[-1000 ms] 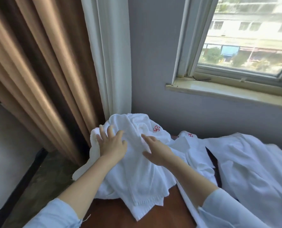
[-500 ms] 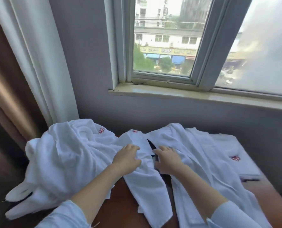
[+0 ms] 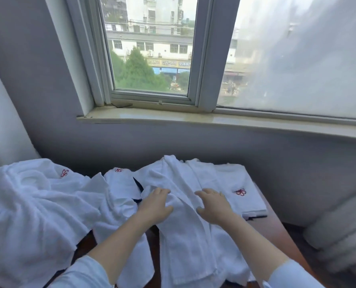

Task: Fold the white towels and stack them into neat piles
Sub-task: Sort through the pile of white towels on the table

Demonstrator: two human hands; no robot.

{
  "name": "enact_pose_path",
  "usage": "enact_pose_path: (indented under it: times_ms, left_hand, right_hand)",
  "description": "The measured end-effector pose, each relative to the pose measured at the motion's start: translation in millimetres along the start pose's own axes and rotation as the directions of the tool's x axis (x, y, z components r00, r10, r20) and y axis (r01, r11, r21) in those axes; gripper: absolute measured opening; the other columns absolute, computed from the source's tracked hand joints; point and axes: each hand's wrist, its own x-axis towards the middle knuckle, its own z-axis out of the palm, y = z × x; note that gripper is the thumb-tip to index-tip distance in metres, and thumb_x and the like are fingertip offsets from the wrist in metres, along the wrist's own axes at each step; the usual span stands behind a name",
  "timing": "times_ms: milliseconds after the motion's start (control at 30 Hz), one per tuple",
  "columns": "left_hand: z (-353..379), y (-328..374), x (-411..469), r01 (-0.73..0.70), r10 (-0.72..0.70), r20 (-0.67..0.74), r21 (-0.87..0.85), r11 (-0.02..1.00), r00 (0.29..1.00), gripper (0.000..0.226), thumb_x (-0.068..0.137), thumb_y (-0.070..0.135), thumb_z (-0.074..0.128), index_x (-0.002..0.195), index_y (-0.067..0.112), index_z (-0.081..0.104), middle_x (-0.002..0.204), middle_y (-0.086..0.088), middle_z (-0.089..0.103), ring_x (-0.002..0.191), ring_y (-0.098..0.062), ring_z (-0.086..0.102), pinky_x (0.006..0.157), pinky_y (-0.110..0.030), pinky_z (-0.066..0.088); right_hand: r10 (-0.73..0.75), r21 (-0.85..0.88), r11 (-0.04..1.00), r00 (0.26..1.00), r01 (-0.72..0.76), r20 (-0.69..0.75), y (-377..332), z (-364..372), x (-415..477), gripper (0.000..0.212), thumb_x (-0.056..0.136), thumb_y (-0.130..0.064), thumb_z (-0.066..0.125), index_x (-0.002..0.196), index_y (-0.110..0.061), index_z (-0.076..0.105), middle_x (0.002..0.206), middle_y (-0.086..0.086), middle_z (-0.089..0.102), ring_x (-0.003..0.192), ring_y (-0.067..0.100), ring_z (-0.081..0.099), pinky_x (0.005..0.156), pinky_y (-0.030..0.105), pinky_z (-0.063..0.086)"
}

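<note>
Several white towels with red emblems lie on a brown wooden table (image 3: 276, 231). A long rumpled towel (image 3: 185, 242) stretches down the middle. My left hand (image 3: 155, 206) rests palm down on its left fold, fingers loosely bent. My right hand (image 3: 213, 205) lies palm down on its right side with fingers spread. To the right sits a flat folded towel stack (image 3: 243, 200), just beside my right hand. A big crumpled towel heap (image 3: 27, 208) covers the left of the table, and a smaller towel (image 3: 121, 183) lies between the heap and my left hand.
The table stands against a grey wall below a window sill (image 3: 193, 119). A white curtain (image 3: 0, 125) hangs at the left. A sheer curtain (image 3: 318, 59) covers the right pane and bunches beside the table's right end (image 3: 339, 235).
My view has swung right, away from the curtain corner. Both hands left the crumpled heap, crossed the smaller towel and now rest on the long middle towel.
</note>
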Motion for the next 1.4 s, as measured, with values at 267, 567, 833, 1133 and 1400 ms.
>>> enact_pose_path:
  times_ms: [267,567,833,1133,1400]
  left_hand:
    - [34,38,36,0.098,-0.098,0.015,-0.037,0.994,0.995,0.072,0.095,0.047,0.05,0.154,0.02,0.019,0.16,0.001,0.019,0.143,-0.017,0.029,0.099,-0.035,0.043]
    - [55,54,88,0.308,-0.308,-0.025,-0.011,0.951,0.951,0.106,0.087,0.071,0.047,0.156,0.015,-0.011,0.164,-0.005,-0.013,0.151,-0.031,-0.011,0.116,-0.044,0.027]
    - [69,36,115,0.322,-0.321,-0.031,0.165,0.932,0.946,0.109,0.078,0.082,0.044,0.156,0.028,-0.01,0.163,0.002,-0.01,0.146,-0.041,-0.001,0.109,-0.041,0.039]
    - [72,24,120,0.318,-0.318,-0.196,-0.032,0.948,0.928,0.079,0.08,0.047,0.065,0.148,0.035,0.026,0.15,0.007,0.015,0.125,-0.026,0.03,0.079,-0.028,0.051]
    - [61,22,118,0.258,-0.348,-0.231,-0.347,0.902,0.908,0.063,0.082,0.034,0.069,0.139,0.037,0.043,0.136,0.01,0.031,0.111,-0.016,0.048,0.074,-0.026,0.046]
  right_hand:
    - [0.024,0.005,1.0,0.998,-0.024,0.05,67,-1,14,0.058,0.096,-0.031,0.047,0.152,-0.023,0.031,0.149,0.0,0.039,0.14,0.02,0.032,0.118,0.045,0.019]
    - [0.13,0.16,0.976,0.983,-0.151,0.133,109,13,68,0.072,0.095,-0.033,0.05,0.155,-0.015,0.014,0.147,0.007,0.038,0.132,0.026,0.041,0.105,0.038,0.04]
    - [0.281,0.323,0.888,0.942,-0.328,0.183,128,42,113,0.092,0.09,-0.046,0.058,0.156,-0.017,0.001,0.158,0.006,0.018,0.14,0.029,0.028,0.101,0.04,0.041]
    - [0.371,0.432,0.806,0.914,-0.405,0.165,128,46,137,0.108,0.076,-0.036,0.07,0.156,-0.021,-0.002,0.122,0.003,0.055,0.114,0.026,0.053,0.074,0.032,0.047]
    - [0.175,0.798,0.586,0.984,-0.142,0.047,93,27,122,0.044,0.068,-0.018,0.061,0.107,-0.036,0.054,0.09,-0.016,0.063,0.084,0.01,0.062,0.069,0.027,0.051]
